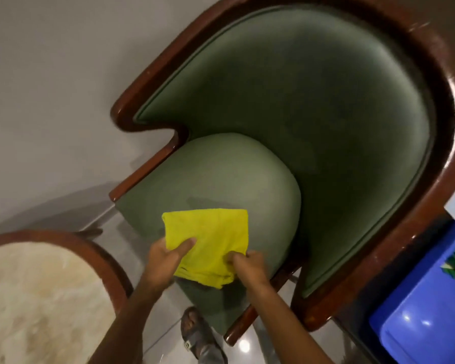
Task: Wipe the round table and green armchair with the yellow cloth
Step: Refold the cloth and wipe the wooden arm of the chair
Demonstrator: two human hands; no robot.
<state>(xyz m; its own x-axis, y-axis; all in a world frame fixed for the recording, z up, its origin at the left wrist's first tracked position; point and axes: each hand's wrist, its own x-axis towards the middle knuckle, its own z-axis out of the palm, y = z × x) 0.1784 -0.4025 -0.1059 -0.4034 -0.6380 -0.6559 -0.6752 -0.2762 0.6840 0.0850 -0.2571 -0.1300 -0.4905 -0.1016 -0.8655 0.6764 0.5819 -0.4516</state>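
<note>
The green armchair (286, 106) with a dark wooden frame fills the upper and right part of the head view. A folded yellow cloth (213, 232) lies over the front of its green seat cushion. My left hand (166, 256) grips the cloth's near left edge, thumb on top. My right hand (247, 264) pinches the cloth's near right corner. The round table (37, 298), with a pale marbled top and a dark wooden rim, is at the lower left, apart from both hands.
A blue plastic bin (428, 311) stands at the lower right beside the chair, with green items inside. A pale wall is behind the chair at the upper left. My sandalled foot (195, 334) is on the glossy tiled floor between table and chair.
</note>
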